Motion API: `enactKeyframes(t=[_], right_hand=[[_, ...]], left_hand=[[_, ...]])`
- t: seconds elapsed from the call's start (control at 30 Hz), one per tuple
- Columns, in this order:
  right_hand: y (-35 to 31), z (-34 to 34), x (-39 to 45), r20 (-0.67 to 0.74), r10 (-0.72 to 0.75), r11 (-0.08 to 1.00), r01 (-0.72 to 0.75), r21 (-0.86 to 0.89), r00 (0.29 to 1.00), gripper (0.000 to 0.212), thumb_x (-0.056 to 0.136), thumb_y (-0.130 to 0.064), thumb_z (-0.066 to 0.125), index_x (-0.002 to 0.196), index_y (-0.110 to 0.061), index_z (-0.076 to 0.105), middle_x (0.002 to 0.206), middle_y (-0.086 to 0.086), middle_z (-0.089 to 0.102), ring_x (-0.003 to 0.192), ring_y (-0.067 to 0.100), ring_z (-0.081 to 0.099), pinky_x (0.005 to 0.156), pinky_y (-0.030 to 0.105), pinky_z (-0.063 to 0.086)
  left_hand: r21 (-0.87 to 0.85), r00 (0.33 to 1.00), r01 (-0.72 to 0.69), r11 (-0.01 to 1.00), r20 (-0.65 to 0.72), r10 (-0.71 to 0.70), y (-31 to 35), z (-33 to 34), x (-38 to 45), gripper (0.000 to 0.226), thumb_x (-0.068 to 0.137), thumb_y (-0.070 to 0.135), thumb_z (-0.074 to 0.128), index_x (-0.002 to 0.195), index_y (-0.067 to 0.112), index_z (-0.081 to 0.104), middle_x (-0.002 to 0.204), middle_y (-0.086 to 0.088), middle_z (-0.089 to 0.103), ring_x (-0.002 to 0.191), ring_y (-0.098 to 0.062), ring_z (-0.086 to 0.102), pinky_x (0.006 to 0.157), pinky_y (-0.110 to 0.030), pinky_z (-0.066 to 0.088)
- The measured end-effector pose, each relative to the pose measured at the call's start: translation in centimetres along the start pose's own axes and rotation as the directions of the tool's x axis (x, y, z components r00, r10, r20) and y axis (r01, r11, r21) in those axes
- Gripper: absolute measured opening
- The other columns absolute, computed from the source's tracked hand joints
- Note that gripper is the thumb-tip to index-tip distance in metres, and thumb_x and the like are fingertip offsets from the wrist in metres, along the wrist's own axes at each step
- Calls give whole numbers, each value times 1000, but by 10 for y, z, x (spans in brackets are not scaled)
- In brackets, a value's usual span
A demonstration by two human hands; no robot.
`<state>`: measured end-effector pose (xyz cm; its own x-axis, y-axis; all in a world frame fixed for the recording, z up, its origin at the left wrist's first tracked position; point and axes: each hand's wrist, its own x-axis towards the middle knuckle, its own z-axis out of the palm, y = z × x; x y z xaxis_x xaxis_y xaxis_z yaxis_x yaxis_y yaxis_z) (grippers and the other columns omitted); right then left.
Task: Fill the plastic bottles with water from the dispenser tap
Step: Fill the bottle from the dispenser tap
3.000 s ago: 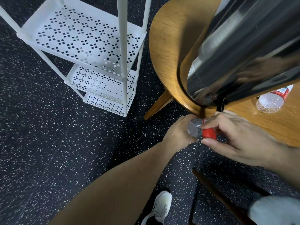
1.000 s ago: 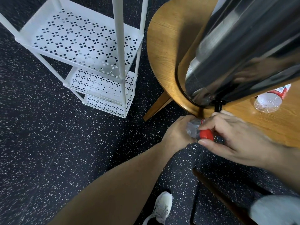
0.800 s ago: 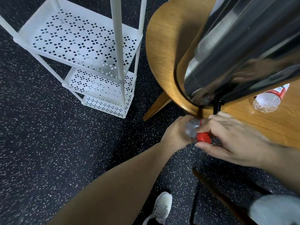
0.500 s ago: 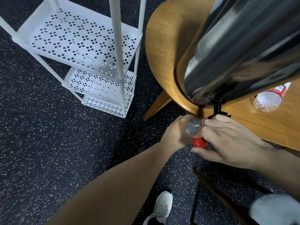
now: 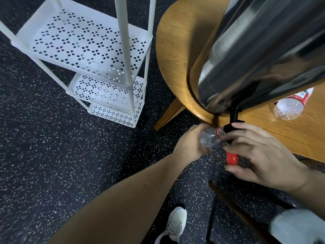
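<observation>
My left hand [image 5: 189,142] grips a clear plastic bottle [image 5: 208,138] just below the wooden table's edge, its open neck with a red ring pointing up toward the black tap [image 5: 233,118]. The tap hangs from a big shiny steel dispenser [image 5: 260,53] standing on the table. My right hand [image 5: 260,154] holds the red cap [image 5: 232,158] between thumb and lower fingers, while its upper fingers reach to the tap's handle. A second bottle [image 5: 290,107] with a red label lies on the table, to the right of the tap.
The round wooden table [image 5: 175,50] fills the upper right, one leg angled to the floor. A white perforated three-tier rack [image 5: 98,55] stands at the left on dark speckled flooring. My white shoe [image 5: 174,226] shows at the bottom.
The red cap has come off the bottle and moved down in my right hand. The bottle's open neck now sits under the tap, and my right fingers have reached the tap.
</observation>
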<state>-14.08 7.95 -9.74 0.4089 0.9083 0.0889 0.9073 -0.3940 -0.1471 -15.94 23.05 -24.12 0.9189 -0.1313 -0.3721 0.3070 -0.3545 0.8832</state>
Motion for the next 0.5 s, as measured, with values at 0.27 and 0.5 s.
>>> enactKeyframes(t=[0.27,0.5], right_hand=[[15,-12,-24,-48,153,988,-154,-16,987,68,98,-56,39,92,3,73,79,7,65,81,18,47,85,23,28],[18,-10,-35,-58,181,983,-179,43,982,68,98,-57,36,94,2,69,78,2,61,75,7,38,75,21,24]], left_hand=[[-20,1000,20,1000,9,-20,7,-5,-5,75,70,16,89,133,28,51,128,6,58,111,-13,60,96,-33,51],[-12,1000,19,1000,-1,-19,9,-6,-6,75,69,18,90,132,27,50,129,7,56,110,-11,58,97,-32,50]])
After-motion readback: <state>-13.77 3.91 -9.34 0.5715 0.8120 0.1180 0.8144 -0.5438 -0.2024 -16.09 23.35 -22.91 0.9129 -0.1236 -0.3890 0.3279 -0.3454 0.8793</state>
